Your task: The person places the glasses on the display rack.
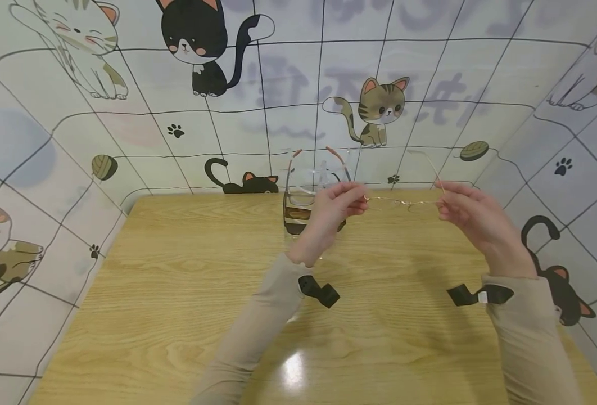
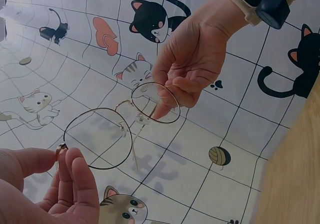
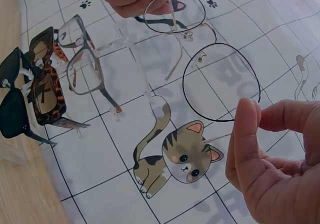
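Both hands hold a pair of round eyeglasses (image 1: 403, 202) with thin dark rims and gold metal parts, up in the air above the back of the table. My left hand (image 1: 331, 211) pinches one end of the frame near the hinge. At the opposite end, my right hand (image 1: 473, 216) pinches the frame between thumb and fingers. In the left wrist view, the round lens (image 2: 98, 139) nearest the left hand shows fully. The temples extend toward the back wall, and one gold temple tip hangs past the lenses in the right wrist view.
Behind the left hand a clear display rack (image 3: 131, 48) carries black sunglasses (image 3: 14, 108), tortoiseshell sunglasses (image 3: 50, 93) and grey-framed eyeglasses (image 3: 84, 71). A wooden table (image 1: 177, 281) spreads below. Cat-printed cloth (image 1: 298, 124) stands along the back and sides.
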`<state>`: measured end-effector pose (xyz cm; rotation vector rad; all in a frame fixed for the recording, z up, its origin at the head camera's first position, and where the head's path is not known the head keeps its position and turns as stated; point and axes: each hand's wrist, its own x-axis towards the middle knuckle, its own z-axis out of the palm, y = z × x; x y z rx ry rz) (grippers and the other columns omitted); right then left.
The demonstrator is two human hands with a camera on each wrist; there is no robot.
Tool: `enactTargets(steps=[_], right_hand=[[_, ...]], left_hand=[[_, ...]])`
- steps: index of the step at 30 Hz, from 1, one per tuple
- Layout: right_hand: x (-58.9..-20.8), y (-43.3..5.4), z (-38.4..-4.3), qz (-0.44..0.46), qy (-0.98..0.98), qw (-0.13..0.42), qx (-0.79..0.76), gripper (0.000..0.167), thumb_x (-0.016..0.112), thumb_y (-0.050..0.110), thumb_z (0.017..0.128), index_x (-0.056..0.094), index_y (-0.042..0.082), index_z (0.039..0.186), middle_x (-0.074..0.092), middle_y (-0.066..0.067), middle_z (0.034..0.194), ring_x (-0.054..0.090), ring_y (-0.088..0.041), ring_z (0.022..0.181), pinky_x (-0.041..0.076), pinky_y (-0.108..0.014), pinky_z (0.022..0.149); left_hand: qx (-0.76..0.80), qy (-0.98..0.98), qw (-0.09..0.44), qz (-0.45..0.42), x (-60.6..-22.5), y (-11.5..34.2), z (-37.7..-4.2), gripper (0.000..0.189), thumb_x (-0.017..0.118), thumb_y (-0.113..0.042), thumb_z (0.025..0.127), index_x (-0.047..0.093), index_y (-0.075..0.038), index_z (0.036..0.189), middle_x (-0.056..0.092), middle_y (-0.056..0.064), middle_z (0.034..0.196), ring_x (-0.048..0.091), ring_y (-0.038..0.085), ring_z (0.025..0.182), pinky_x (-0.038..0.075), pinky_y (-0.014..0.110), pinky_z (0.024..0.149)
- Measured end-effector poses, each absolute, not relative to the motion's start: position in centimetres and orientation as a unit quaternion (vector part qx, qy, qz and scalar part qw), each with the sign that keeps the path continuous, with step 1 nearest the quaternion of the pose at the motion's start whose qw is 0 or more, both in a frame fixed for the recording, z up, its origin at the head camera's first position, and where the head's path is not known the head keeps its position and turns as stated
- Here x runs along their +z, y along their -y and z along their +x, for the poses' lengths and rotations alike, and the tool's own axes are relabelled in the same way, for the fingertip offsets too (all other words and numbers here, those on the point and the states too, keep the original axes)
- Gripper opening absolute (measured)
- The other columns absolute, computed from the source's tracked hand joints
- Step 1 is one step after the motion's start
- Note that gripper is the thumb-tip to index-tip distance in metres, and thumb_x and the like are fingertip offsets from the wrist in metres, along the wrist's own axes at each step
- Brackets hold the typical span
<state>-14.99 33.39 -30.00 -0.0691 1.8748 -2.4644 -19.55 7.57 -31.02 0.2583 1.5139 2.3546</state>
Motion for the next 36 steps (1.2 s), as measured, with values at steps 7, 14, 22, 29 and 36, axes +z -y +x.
enactTargets(steps=[7, 14, 22, 29, 36], right_hand=[[-29.5, -32.1, -16.2, -0.049, -0.578, 0.039, -0.814, 0.024, 0.049, -0.006, 0.094, 0.067, 0.004, 0.106, 0.067, -0.004, 0.082, 0.063, -0.011, 0.071, 0.054, -0.021, 0.065], [-28.9, -30.5, -17.3, -0.022, -0.603, 0.042, -0.796, 0.022, 0.053, -0.003, 0.093, 0.068, 0.008, 0.105, 0.066, -0.003, 0.080, 0.061, -0.012, 0.068, 0.053, -0.021, 0.065], [-28.6, -28.8, -18.9, -0.023, -0.615, 0.052, -0.786, 0.020, 0.055, 0.000, 0.093, 0.067, 0.010, 0.105, 0.065, -0.003, 0.079, 0.059, -0.011, 0.067, 0.052, -0.020, 0.064], [-28.6, -27.5, -20.2, -0.034, -0.599, 0.068, -0.797, 0.019, 0.056, -0.001, 0.091, 0.067, 0.008, 0.103, 0.065, -0.005, 0.078, 0.059, -0.011, 0.066, 0.053, -0.020, 0.064], [-28.4, -25.8, -21.4, -0.022, -0.610, 0.066, -0.790, 0.018, 0.057, 0.000, 0.091, 0.065, 0.008, 0.105, 0.064, -0.005, 0.078, 0.059, -0.011, 0.066, 0.053, -0.020, 0.065]], left_hand=[[0.829, -0.534, 0.151, 0.075, -30.5, -6.3, -19.9, 0.024, 0.061, -0.010, 0.092, 0.061, 0.006, 0.109, 0.062, 0.001, 0.076, 0.061, 0.010, 0.066, 0.053, 0.020, 0.065], [0.829, -0.540, 0.124, 0.075, -30.3, -4.9, -20.3, 0.028, 0.060, -0.011, 0.092, 0.059, 0.008, 0.113, 0.062, 0.001, 0.076, 0.061, 0.010, 0.066, 0.053, 0.025, 0.070], [0.839, -0.533, 0.090, 0.061, -30.1, -3.2, -20.9, 0.027, 0.061, -0.010, 0.092, 0.060, 0.008, 0.112, 0.062, 0.000, 0.074, 0.061, 0.009, 0.064, 0.052, 0.022, 0.067], [0.858, -0.507, 0.065, 0.052, -29.9, -2.2, -21.3, 0.019, 0.061, -0.006, 0.091, 0.063, 0.007, 0.105, 0.063, 0.000, 0.069, 0.061, 0.009, 0.059, 0.053, 0.019, 0.060], [0.874, -0.482, 0.045, 0.035, -30.0, -0.7, -22.0, 0.005, 0.061, -0.003, 0.090, 0.066, -0.002, 0.092, 0.064, 0.001, 0.066, 0.061, 0.009, 0.058, 0.053, 0.018, 0.059]])
